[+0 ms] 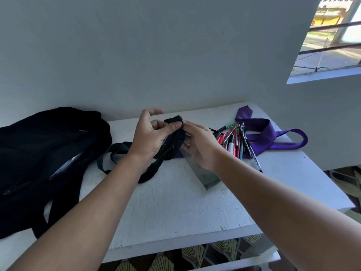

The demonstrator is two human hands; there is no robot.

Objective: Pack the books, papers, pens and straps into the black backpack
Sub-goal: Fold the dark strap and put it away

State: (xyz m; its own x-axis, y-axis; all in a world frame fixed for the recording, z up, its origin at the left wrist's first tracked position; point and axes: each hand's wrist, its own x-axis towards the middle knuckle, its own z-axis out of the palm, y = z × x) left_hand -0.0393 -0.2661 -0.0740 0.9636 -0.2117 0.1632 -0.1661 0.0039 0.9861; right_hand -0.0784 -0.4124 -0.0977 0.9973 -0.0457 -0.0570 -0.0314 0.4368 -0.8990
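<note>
A black strap (pixel 174 136) is gathered into a bundle above the white table (pixel 175 202), and its loose end (pixel 117 151) trails on the tabletop to the left. My left hand (pixel 150 136) pinches the bundle with the thumb on top. My right hand (pixel 199 145) holds the bundle's right side, fingers curled round it. The black backpack (pixel 45 159) lies at the table's left end. A pile of several pens (pixel 235 142) sits right of my hands, partly on a purple strap (pixel 269 137). No books or papers show.
A clear plastic sleeve or case (pixel 203 173) lies under my right wrist. The table stands against a pale wall (pixel 156 55), with a window (pixel 336 34) at the upper right. Patterned floor (pixel 195 255) shows beyond the near table edge and to the right.
</note>
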